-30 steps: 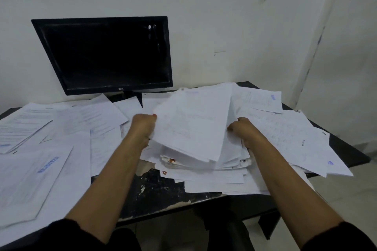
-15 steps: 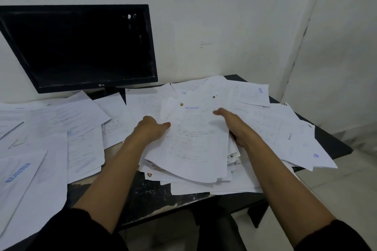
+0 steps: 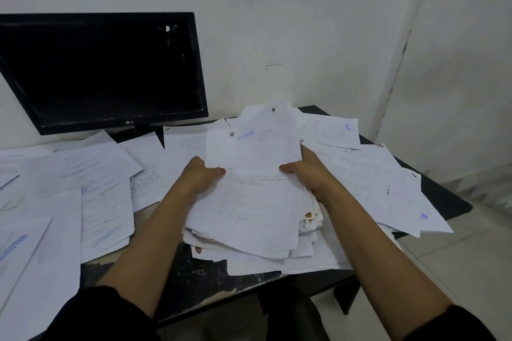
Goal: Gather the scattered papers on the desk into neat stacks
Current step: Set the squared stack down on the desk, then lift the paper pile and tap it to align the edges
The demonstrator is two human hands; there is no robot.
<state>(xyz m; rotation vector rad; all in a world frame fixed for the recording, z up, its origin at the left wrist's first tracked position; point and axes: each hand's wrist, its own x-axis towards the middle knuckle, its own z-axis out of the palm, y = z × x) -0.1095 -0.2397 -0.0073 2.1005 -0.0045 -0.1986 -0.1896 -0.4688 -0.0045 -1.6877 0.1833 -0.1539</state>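
1. Sheets of white printed paper, some stamped in blue (image 3: 41, 202), lie loose and overlapping across the left part of the dark, scuffed tabletop (image 3: 194, 271). They are not yet gathered.
2. Behind them a black flat-screen monitor (image 3: 102, 69) stands switched off against the white wall, with its foot among the papers.
3. Left hand (image 3: 201, 174) grips the left edge of the thick, uneven bundle of white sheets (image 3: 255, 202) at the middle of the tabletop. Its thumb lies curled on top and its fingers are hidden beneath.
4. That bundle is tipped up at its far end, while its near end rests on more sheets, with corners sticking out at several angles.
5. Right hand (image 3: 307, 169) holds the bundle's right edge the same way, with the thumb pressed on the top sheet and the fingers out of sight under the paper.
6. Further right, more loose white sheets (image 3: 388, 183) fan out over the tabletop's corner, and some overhang the edge.
7. Judged from this, the step in hand is squaring up the first stack. The next move calls for tapping or sliding the edges level and setting the stack down flat. After that the loose sheets on either side can be drawn in, with care for the ones that overhang.
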